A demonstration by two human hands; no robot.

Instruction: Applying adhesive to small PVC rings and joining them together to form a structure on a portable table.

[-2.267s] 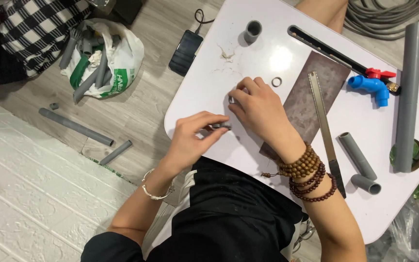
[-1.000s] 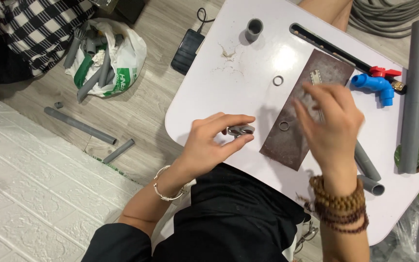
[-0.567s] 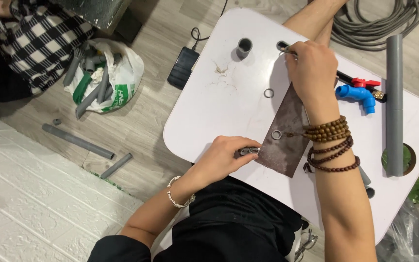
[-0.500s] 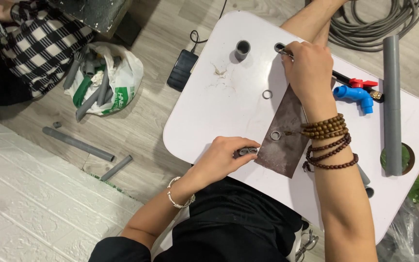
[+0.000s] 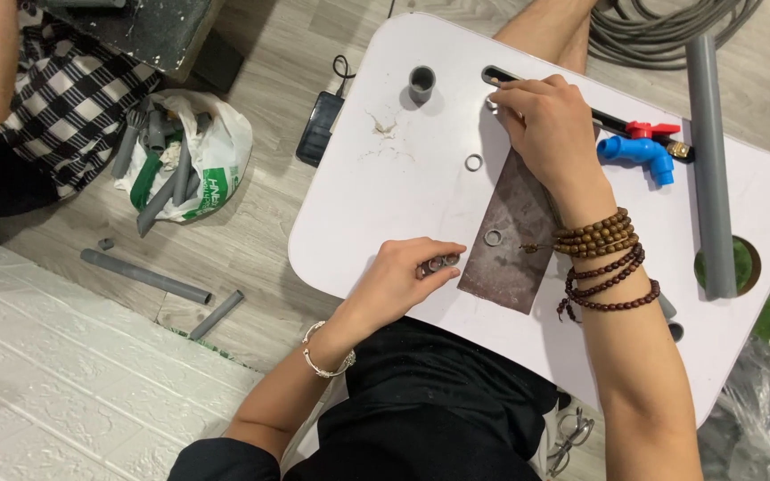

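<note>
Floor, left: white plastic bag of grey pipe offcuts (image 5: 180, 165); two loose grey pipe lengths (image 5: 146, 277) lie nearby.
Left hand (image 5: 398, 283): fingers closed on a small stack of grey metal rings (image 5: 438, 264), held just above the near edge of the white rounded counter (image 5: 385, 205); the stack's long axis runs roughly left to right, pointing toward the dark rectangular metal plate (image 5: 510, 236).
Plate: one loose ring (image 5: 493, 237) rests on it; another ring (image 5: 473, 162) lies on the counter beyond.
Right hand (image 5: 545, 125): fingers curled at the far end of the plate, beside a black-handled tool (image 5: 612, 120); what they grip cannot be told.
Step in hand: judged to be gathering rings; the next move likely calls for a fine pinch.
Right: blue tap with red handle (image 5: 639, 151); long grey pipe (image 5: 710, 151).
</note>
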